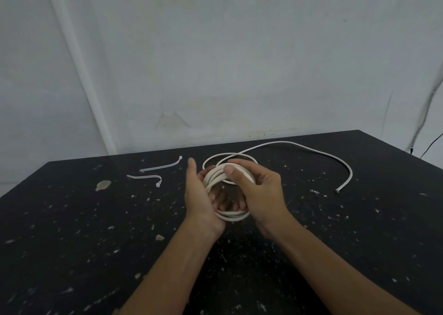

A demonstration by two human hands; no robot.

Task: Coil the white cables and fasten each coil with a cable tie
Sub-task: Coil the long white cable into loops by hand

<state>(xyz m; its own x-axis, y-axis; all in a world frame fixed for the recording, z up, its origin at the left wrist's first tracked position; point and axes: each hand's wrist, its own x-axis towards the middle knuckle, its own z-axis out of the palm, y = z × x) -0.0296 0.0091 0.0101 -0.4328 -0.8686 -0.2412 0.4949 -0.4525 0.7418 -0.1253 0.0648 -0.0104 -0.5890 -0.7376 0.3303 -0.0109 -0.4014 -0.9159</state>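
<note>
A white cable coil of several loops hangs between both hands above the black table. My left hand cups the coil's left side, its fingers curled under the loops and its thumb pointing up. My right hand grips the coil's right side, thumb pressed on top of the strands. The cable's loose tail arcs across the table to the right and ends at a cut tip near the right side. Two white cable ties lie on the table left of my hands.
The table top is speckled with pale paint flecks and a chipped patch at the left. A pale wall stands behind the table's far edge. A dark wire hangs at the far right beyond the table.
</note>
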